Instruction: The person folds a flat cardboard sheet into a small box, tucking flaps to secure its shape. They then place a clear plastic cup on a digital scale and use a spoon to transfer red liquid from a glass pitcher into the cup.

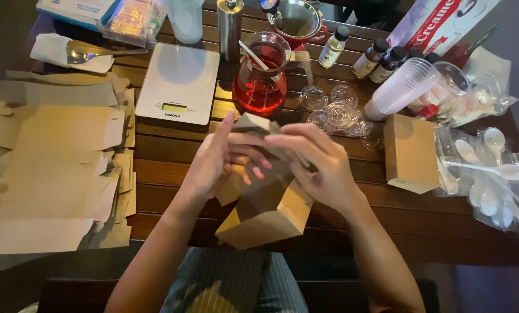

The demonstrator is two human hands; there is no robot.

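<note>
My left hand [213, 165] and right hand [320, 165] both grip kraft box [265, 217] between them, fingers curled over top flaps; long axis tilts toward me, hands equally near.

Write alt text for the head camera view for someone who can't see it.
Two bare hands, left hand and right hand, fold a brown cardboard box over a dark wooden table. Flat box blanks lie stacked on the left; a white kitchen scale and a glass jug of red liquid stand behind, with a finished box and bagged plastic spoons on the right.
</note>
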